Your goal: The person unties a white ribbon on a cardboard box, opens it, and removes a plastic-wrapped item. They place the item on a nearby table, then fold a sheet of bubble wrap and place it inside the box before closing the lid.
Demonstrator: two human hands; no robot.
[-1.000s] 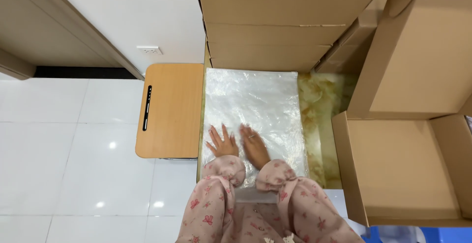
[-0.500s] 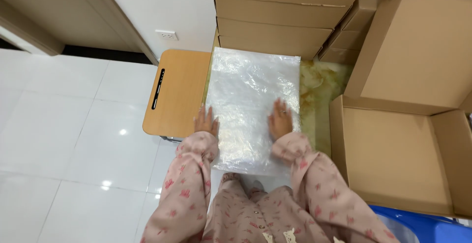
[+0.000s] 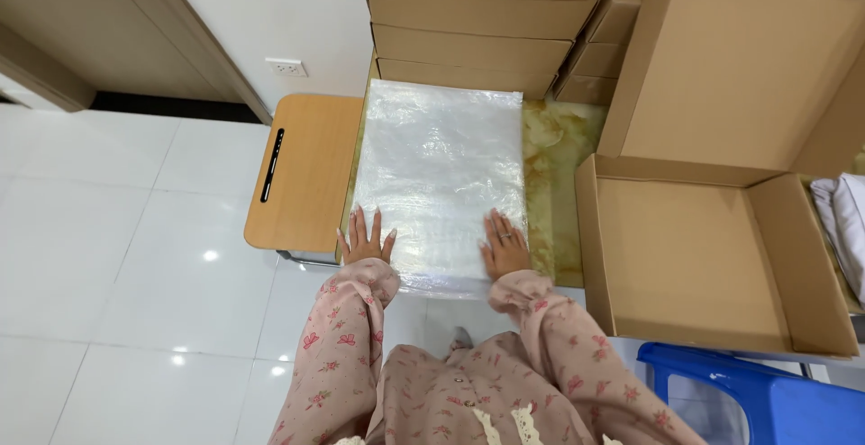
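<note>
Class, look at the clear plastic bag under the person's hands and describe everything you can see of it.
The clear plastic bag is a large, glossy, wrinkled rectangle, seemingly thin film, lying flat on a marbled yellow-green tabletop. Its far edge reaches a stack of cardboard boxes; its near edge hangs slightly over the table's front. The left hand presses its near left corner, the right hand its near right corner, both palms down.

A single head-worn camera looks steeply down from above the person's chest, facing forward over the plastic bag (image 3: 439, 184). It sits close: the sleeves fill the bottom edge just below the bag, and both hands lie at its near corners. Beyond the bag the view reaches stacked cardboard boxes (image 3: 468, 22); left of it, white floor tiles (image 3: 108, 229); right of it, an open box (image 3: 703, 256).
</note>
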